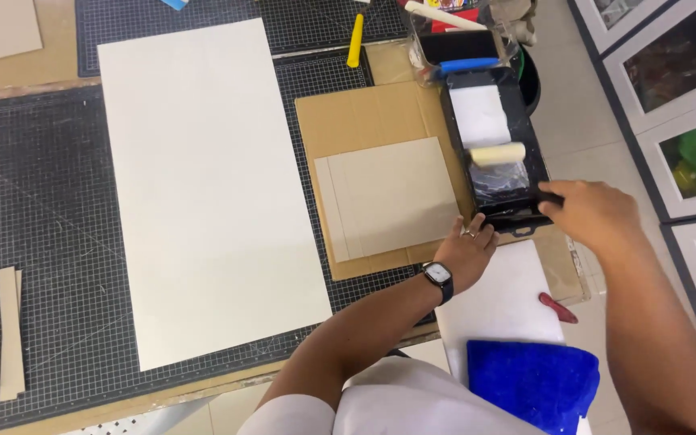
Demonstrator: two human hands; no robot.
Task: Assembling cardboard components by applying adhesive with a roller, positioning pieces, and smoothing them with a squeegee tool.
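Observation:
My left hand (469, 248), with a watch on its wrist, rests flat on the lower right corner of a grey board (388, 197) that lies on a brown cardboard sheet (364, 113). My right hand (594, 213) grips the near right corner of a black paint tray (525, 137). In the tray lies a small cream foam roller (497, 153), with white glue or paint pooled at the far end.
A large white sheet (203, 185) covers the black cutting mat (50, 225). A yellow-handled tool (354, 40) lies at the back. A white board (501, 302), a red object (557, 308) and a blue cloth (533, 379) sit near me. Framed panels (678, 97) stand at right.

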